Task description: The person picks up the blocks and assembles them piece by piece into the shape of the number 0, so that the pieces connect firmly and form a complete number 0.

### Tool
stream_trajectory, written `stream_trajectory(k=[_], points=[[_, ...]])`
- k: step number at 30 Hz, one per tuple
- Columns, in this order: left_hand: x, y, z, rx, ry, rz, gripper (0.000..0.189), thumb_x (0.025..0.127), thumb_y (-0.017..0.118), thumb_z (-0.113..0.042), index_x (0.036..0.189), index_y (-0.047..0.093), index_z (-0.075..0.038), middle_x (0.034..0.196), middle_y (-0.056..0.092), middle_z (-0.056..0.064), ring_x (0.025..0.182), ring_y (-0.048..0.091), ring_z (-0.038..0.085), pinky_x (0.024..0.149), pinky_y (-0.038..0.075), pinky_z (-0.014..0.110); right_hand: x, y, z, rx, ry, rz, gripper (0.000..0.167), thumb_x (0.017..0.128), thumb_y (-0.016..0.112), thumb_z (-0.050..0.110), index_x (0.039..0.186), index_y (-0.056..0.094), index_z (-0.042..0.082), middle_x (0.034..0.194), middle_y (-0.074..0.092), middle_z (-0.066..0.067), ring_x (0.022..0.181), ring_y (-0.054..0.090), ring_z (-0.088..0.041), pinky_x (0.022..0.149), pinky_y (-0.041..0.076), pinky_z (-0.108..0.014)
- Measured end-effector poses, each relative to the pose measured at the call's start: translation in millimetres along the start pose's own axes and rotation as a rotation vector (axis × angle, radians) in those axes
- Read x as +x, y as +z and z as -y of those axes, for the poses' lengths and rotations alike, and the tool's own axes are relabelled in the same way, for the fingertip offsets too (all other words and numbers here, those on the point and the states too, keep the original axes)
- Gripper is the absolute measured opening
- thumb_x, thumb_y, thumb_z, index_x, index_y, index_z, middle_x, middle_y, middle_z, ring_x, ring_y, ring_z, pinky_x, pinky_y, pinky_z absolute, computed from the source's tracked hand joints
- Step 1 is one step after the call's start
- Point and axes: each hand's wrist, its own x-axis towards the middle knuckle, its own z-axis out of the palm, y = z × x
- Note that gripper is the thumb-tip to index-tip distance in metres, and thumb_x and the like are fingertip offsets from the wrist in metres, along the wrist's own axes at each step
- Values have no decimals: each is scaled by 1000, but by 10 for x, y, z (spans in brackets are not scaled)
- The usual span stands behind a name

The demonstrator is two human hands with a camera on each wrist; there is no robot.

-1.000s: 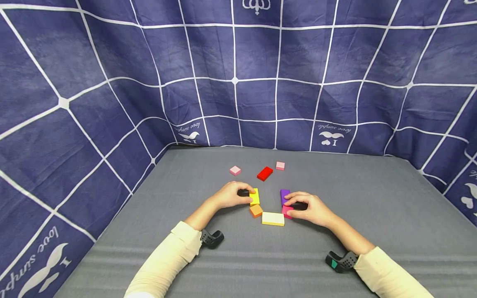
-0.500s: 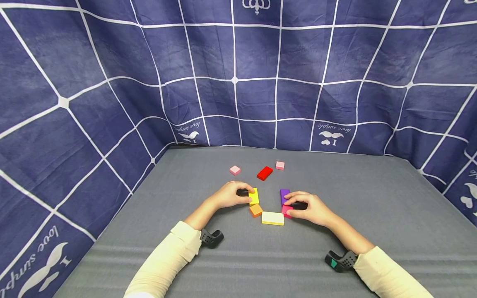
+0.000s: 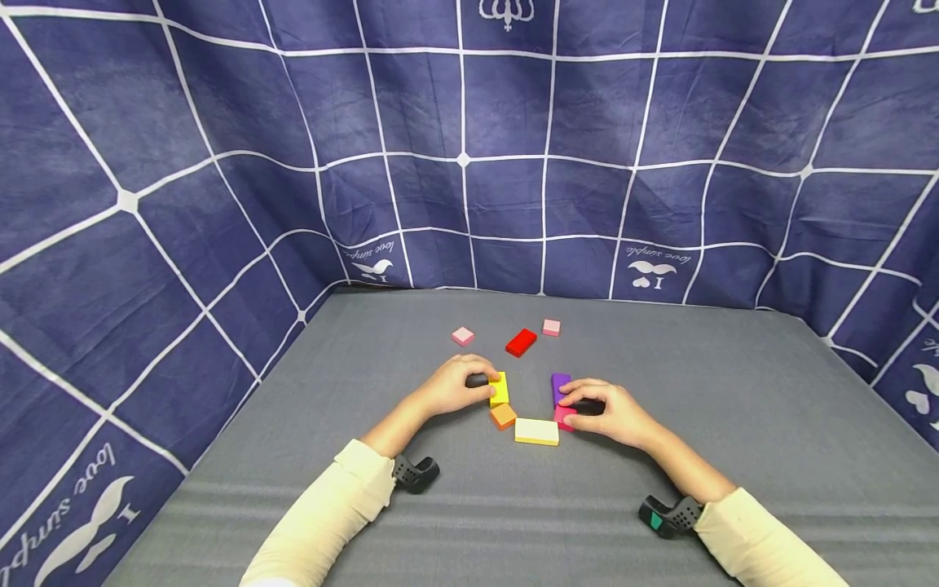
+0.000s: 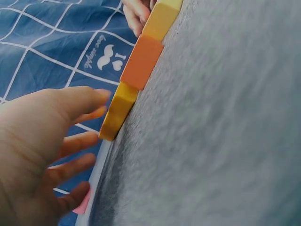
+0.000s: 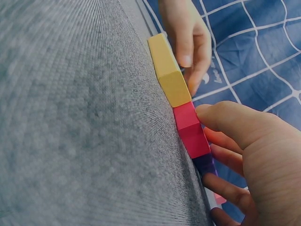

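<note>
In the head view, my left hand point(image 3: 456, 386) touches the left side of an upright-lying yellow block point(image 3: 500, 390) with thumb and index finger, the other fingers loosely spread. An orange block point(image 3: 503, 417) adjoins its near end. My right hand point(image 3: 610, 412) rests its thumb on a pinkish-red block point(image 3: 564, 417) and its fingers by a purple block point(image 3: 561, 386), partly covered by them. Between the two sides lies a pale yellow block point(image 3: 536, 431), beside the pinkish-red block point(image 5: 194, 136) in the right wrist view. Together these blocks form a U-shaped row.
Behind the row lie a red block point(image 3: 522, 342) and two small pink blocks, one to the left point(image 3: 463, 336) and one to the right point(image 3: 552, 327). A grey cloth point(image 3: 411, 530) covers the table. A blue curtain with white lines point(image 3: 506, 196) hangs at its back.
My left hand and the yellow block have shifted very slightly to the left. My right hand and the other blocks keep their places.
</note>
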Motion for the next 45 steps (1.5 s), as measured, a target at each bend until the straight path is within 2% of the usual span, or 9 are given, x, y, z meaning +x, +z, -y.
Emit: stream_trajectory(k=[4, 8, 13, 20, 25, 28, 31, 37, 45], points=[[-6, 38, -45, 13, 51, -84, 21, 86, 71, -15, 106, 73, -6, 111, 68, 7, 108, 60, 24, 97, 41, 39, 6, 0, 10, -7, -2, 0, 22, 75, 79, -4, 96, 73, -2, 110, 67, -21, 107, 59, -41, 94, 39, -15], [-1, 66, -104, 85, 89, -46, 26, 84, 74, -24, 105, 73, -9, 110, 69, 3, 107, 59, 22, 96, 42, 37, 15, 3, 18, -17, -7, 1, 22, 75, 78, -4, 96, 73, -2, 110, 67, -21, 106, 59, -41, 94, 41, -17], [-21, 89, -139, 118, 57, 4, 30, 81, 77, -32, 104, 75, -13, 113, 69, 2, 110, 58, 21, 97, 43, 37, 11, 14, -8, -13, -8, 2, 22, 75, 79, -4, 96, 73, -2, 110, 67, -21, 106, 59, -42, 94, 40, -17], [-27, 129, -110, 58, 27, 4, 28, 79, 80, -31, 100, 74, -14, 111, 68, 1, 110, 56, 21, 97, 42, 35, -9, 73, -330, -41, -5, -2, 22, 76, 81, 4, 97, 75, 7, 112, 68, -12, 108, 60, -31, 94, 40, -19], [-25, 146, -84, 26, 4, 15, 28, 79, 80, -31, 101, 74, -14, 112, 68, 0, 111, 55, 20, 97, 42, 35, 47, 18, -344, -61, -1, 28, 23, 78, 81, 14, 100, 76, 12, 112, 68, -6, 110, 60, -27, 95, 46, -35], [-22, 139, -77, 12, 3, 13, 29, 78, 81, -30, 101, 74, -14, 111, 68, 0, 111, 55, 20, 97, 41, 35, 153, -53, -287, -87, 2, 21, 24, 81, 80, 16, 103, 75, 10, 113, 68, -6, 111, 59, -28, 92, 46, -49], [-20, 135, -75, 6, 7, 6, 29, 78, 81, -30, 101, 73, -13, 111, 68, 1, 110, 55, 21, 97, 41, 35, 295, -144, -268, -112, 27, -8, 25, 82, 78, 17, 105, 75, 9, 115, 68, -5, 112, 59, -27, 87, 46, -55], [-22, 128, -79, -7, 9, 4, 28, 78, 81, -29, 100, 73, -13, 110, 68, 0, 110, 55, 20, 97, 41, 35, 660, -279, -363, -146, 150, -25, 28, 84, 74, 17, 109, 72, 3, 113, 68, -11, 107, 59, -31, 85, 45, -53], [-13, 122, -84, 13, 7, 16, 28, 79, 81, -31, 100, 73, -14, 111, 68, -1, 110, 55, 20, 97, 40, 33, 1103, -328, -665, -228, 334, -14, 32, 86, 69, 21, 111, 71, 1, 110, 68, -19, 101, 61, -35, 82, 47, -47]])
